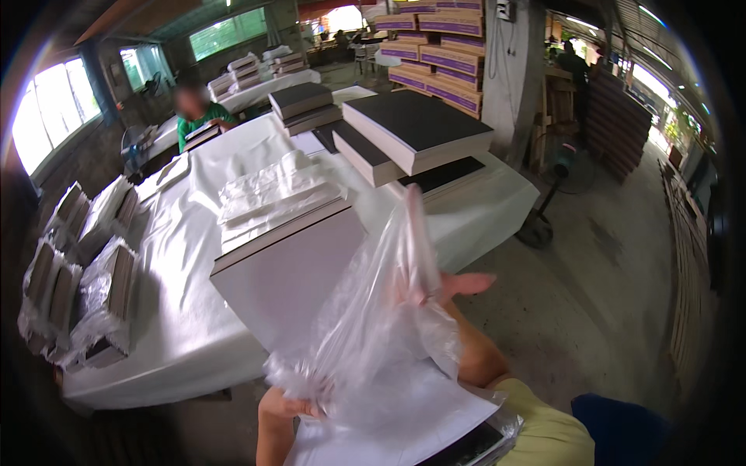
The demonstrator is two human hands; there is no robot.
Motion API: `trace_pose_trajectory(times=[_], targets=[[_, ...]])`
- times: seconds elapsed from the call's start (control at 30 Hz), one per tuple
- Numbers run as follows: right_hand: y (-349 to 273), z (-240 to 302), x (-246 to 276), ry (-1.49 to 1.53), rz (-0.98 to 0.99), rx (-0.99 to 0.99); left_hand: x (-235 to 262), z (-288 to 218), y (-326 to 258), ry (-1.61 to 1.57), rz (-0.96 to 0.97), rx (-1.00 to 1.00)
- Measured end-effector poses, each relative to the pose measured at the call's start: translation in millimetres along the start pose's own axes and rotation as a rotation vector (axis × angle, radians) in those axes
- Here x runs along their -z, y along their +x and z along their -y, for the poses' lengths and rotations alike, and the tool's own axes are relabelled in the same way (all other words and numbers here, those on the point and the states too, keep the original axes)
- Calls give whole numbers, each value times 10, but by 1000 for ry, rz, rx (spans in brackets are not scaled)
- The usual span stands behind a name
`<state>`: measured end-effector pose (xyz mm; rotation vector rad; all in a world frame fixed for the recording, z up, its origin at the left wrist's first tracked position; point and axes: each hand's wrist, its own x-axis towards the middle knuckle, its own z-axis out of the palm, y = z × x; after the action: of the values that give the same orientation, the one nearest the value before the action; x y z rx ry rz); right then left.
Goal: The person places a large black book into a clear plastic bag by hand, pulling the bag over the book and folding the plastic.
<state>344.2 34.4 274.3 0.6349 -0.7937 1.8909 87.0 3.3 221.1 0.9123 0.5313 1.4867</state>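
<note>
A clear plastic bag [365, 311], crumpled and partly blurred, spreads between my two hands. My left hand [286, 405] pinches its lower left part. Inside the film is my right hand [420, 283], its fingers stretched upward and the thumb held out to the side. Beneath the bag, a white sheet [357, 435] lies across my lap, over a dark panel in clear wrapping [474, 446]. Just beyond the bag, a pale flat board [287, 287] with a dark edge slants at the near side of the table.
The table [179, 326] has a white cover. Black-topped slabs [420, 124] are stacked at its far right, and plastic-wrapped bundles [109, 291] line its left edge. A person in green [203, 116] is across the table. Cartons [443, 58] rise behind; a pedestal fan [556, 171] stands right.
</note>
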Motion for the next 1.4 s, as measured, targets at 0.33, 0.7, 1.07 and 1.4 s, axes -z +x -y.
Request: trace_pose_trajectory(times=[0.33,0.7,1.07,1.4], targets=[[-299,-182,60,-601,-275,-339,284,-568,319,-426,12,-319],[-220,200,-28,-456,-213,-131,920,-164,159,57,231,296],[95,246,-8,-1830,-604,-224,431,-581,648,1159,-227,-67],[291,392,304,-2429,-762,-97,44,-413,1039,1501,-199,-752]])
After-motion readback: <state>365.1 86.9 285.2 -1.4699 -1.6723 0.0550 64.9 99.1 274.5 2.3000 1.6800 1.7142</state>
